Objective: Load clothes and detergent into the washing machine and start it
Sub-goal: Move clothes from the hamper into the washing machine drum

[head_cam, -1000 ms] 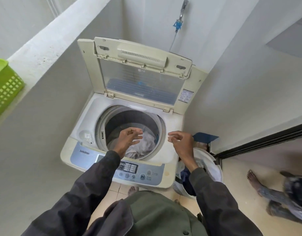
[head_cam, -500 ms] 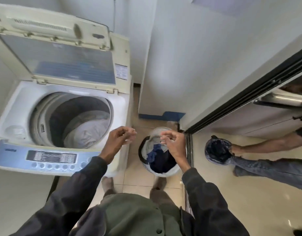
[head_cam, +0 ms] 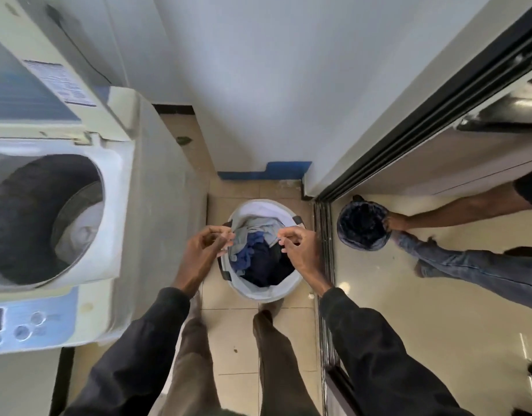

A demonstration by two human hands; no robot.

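A white top-loading washing machine [head_cam: 117, 205] stands at the left with its lid [head_cam: 33, 94] raised. A pale cloth [head_cam: 81, 232] lies in its dark drum. On the tiled floor to its right sits a round white laundry basket [head_cam: 273, 291] filled with blue, grey and dark clothes [head_cam: 258, 259]. My left hand [head_cam: 209, 247] hovers over the basket's left rim and my right hand [head_cam: 299, 249] over its right rim. Both have loosely curled fingers and hold nothing. No detergent is in view.
The machine's blue control panel [head_cam: 27, 322] faces me at the lower left. A sliding door track [head_cam: 324, 235] runs along the floor right of the basket. Beyond it another person's arm holds a dark round bag [head_cam: 362, 226]. A white wall stands behind the basket.
My view has swung right from the machine's drum to the basket on the floor. Both hands moved from over the drum to over the basket, still holding nothing.
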